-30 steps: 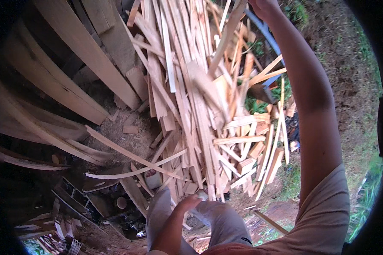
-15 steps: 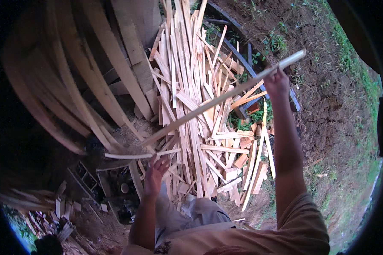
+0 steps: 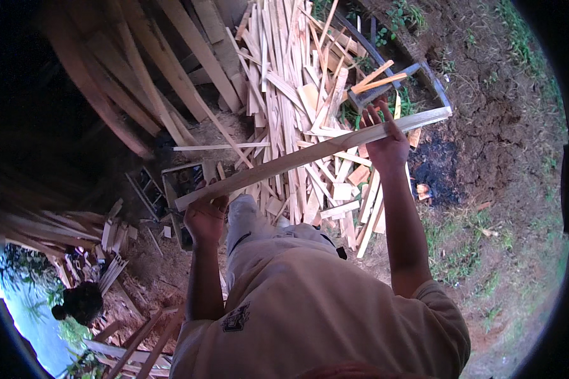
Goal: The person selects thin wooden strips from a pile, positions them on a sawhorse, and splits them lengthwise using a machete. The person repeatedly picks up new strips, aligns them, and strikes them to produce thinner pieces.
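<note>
the right hand (image 3: 387,146) is closed on a long pale wooden slat (image 3: 310,156) near its far right end, the fingers spread up over the top edge and the thumb below. the left hand (image 3: 205,218) is wrapped as a fist about the same slat close to its near left end. the slat is thus held in the air by both hands, slanted from lower left to upper right, well above the ground and across the front of the body.

as a judgement, the slat has been taken up and is fully carried by the hands; it is not yet set down anywhere, and the big heap of slats (image 3: 297,107) beneath it is seen as loose and unsorted, so most of the handling seems left.

both arms are raised, the right one stretched almost straight and farther out, the left one bent and nearer the body.

beyond the heap, longer planks (image 3: 171,69) are leaned to the far left. a dark frame (image 3: 417,69) is seen at the far right of the heap, with a burnt patch (image 3: 436,170) on the bare soil (image 3: 499,126) to the right. smaller wood scraps (image 3: 110,252) are scattered at the near left.
</note>
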`<act>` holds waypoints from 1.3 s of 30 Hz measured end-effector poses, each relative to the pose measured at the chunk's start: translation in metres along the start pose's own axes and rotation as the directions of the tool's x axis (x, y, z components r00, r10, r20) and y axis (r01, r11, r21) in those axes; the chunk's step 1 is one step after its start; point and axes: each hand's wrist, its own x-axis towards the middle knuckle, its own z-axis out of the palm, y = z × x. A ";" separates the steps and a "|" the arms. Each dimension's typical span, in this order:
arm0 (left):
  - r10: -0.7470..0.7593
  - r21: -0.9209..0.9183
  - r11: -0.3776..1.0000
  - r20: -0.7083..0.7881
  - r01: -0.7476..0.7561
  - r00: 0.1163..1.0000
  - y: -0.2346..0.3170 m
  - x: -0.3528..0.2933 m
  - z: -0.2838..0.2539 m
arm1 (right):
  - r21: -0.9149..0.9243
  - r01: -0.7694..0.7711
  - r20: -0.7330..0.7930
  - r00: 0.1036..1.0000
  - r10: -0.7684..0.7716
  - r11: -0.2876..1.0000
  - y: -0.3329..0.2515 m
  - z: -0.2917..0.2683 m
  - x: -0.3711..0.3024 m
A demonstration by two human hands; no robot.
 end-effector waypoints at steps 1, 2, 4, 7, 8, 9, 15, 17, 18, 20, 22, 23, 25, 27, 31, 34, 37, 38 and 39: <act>0.002 0.009 1.000 -0.015 -0.002 1.000 0.001 -0.010 0.003 | 0.027 -0.023 0.050 0.999 0.021 0.999 -0.002 0.002 -0.008; 0.004 0.018 1.000 -0.031 -0.004 1.000 0.003 -0.019 0.005 | 0.048 -0.029 0.102 0.994 0.024 0.998 -0.003 0.005 -0.014; 0.056 0.051 0.997 -0.093 -0.051 0.994 0.009 -0.033 0.023 | 0.120 -0.061 0.149 0.988 0.043 0.991 0.000 0.012 -0.026; 0.137 0.130 0.984 -0.140 -0.119 0.981 0.019 -0.043 0.040 | 0.157 -0.167 0.331 0.938 0.107 0.973 0.005 0.013 -0.033; 0.133 0.173 0.978 -0.110 -0.113 0.985 0.029 -0.049 0.033 | 0.071 -0.142 0.312 0.943 0.113 0.987 0.011 0.012 -0.038; 0.125 0.206 0.973 -0.093 -0.103 0.988 0.034 -0.059 0.030 | -0.027 -0.125 0.285 0.950 0.128 0.992 0.016 0.009 -0.044; 0.516 0.468 0.842 -0.553 -0.269 0.654 0.039 -0.075 -0.001 | -0.324 -0.196 -0.140 0.978 0.158 0.926 0.067 0.008 -0.051; 0.551 0.483 0.832 -0.656 -0.273 0.517 0.045 -0.092 -0.025 | -0.333 -0.254 -0.220 0.958 0.187 0.908 0.085 0.006 -0.054; 0.535 0.466 0.843 -0.665 -0.270 0.521 0.046 -0.099 -0.024 | -0.310 -0.259 -0.190 0.960 0.207 0.915 0.091 0.004 -0.055; 0.501 0.410 0.865 -0.663 -0.289 0.556 0.043 -0.115 -0.026 | -0.562 -0.126 -0.053 0.992 0.116 0.818 0.096 -0.019 -0.055; 0.435 0.261 0.900 -0.540 -0.348 0.720 0.038 -0.129 -0.038 | -0.869 0.266 0.282 0.959 -0.024 0.416 0.101 -0.066 -0.048; 0.401 0.157 0.916 -0.410 -0.370 0.819 0.036 -0.134 -0.047 | -0.775 0.155 0.187 0.982 -0.012 0.613 0.107 -0.061 -0.050; 0.387 -0.020 0.894 -0.468 -0.447 0.794 0.030 -0.148 -0.004 | 0.042 -0.318 -0.231 0.919 0.319 0.947 0.105 -0.035 -0.058; 0.436 -0.144 0.879 -0.148 -0.455 0.888 0.018 -0.162 -0.037 | 0.079 -0.397 0.157 0.911 0.382 0.914 0.098 -0.038 -0.061; 0.374 -0.375 0.824 -0.203 -0.424 0.905 0.007 -0.187 -0.030 | -0.030 -0.394 0.202 0.898 0.391 0.919 0.089 -0.033 -0.062; 0.445 -0.462 0.730 -0.238 -0.503 0.864 0.010 -0.202 -0.035 | -0.142 -0.373 -0.092 0.927 0.363 0.917 0.096 -0.040 -0.043; 0.374 -0.376 0.745 -0.447 -0.550 0.812 0.018 -0.221 -0.040 | -0.234 -0.428 0.062 0.889 0.453 0.873 0.111 -0.065 -0.024; 0.389 -0.331 0.777 -0.415 -0.535 0.823 0.019 -0.230 -0.046 | -0.351 -0.237 0.332 0.873 0.357 0.906 0.125 -0.074 -0.022; 0.413 -0.268 0.778 -0.464 -0.568 0.784 0.018 -0.246 -0.057 | -0.467 -0.249 0.157 0.921 0.356 0.849 0.153 -0.044 -0.041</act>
